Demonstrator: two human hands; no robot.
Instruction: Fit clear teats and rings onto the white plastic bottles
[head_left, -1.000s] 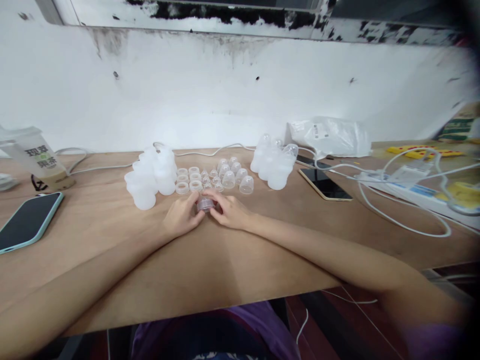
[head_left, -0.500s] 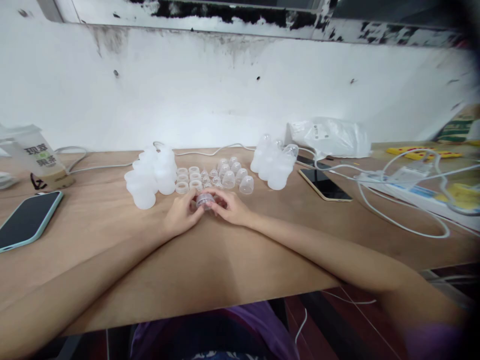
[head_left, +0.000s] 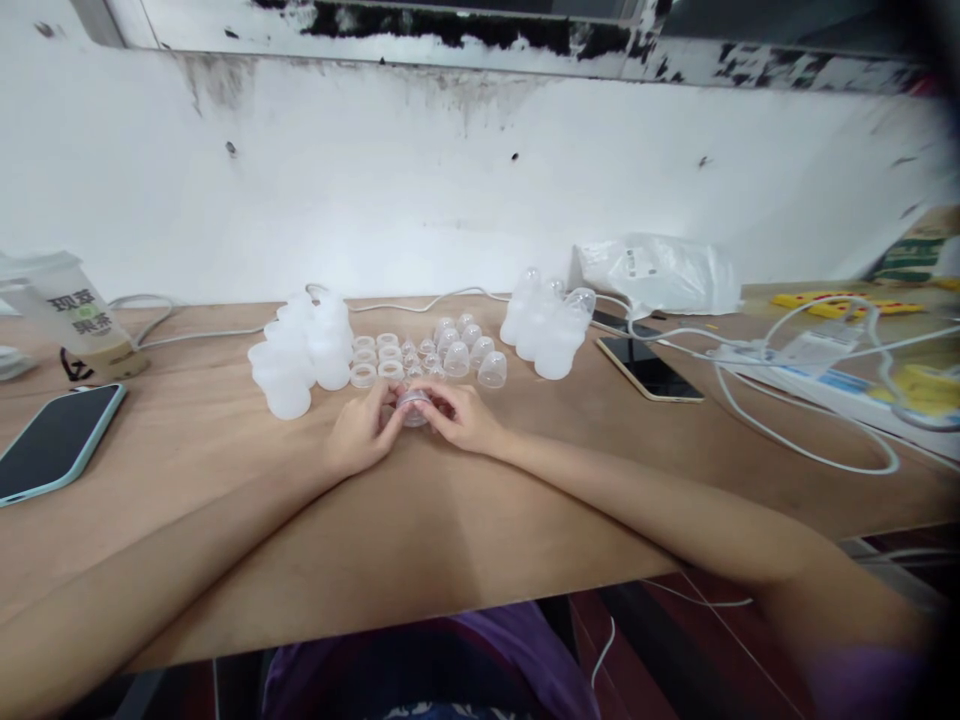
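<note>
From my remote post I had the left hand (head_left: pixel 365 428) and right hand (head_left: pixel 466 415) meeting, thumbs and fingers clamped on one clear round piece (head_left: pixel 413 412); I couldn't tell whether it touched the table (head_left: pixel 420 540). From it, rings (head_left: pixel 365 358) lay at eleven o'clock, small cones (head_left: pixel 427 347) at twelve, domed caps (head_left: pixel 457 358) past one, milky bottles (head_left: pixel 304 345) at ten.

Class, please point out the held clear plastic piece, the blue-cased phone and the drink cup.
Clear plastic piece (head_left: pixel 413 413): head view, front side.
Blue-cased phone (head_left: pixel 58 441): head view, dark screen.
Drink cup (head_left: pixel 85 318): head view, printed side.
</note>
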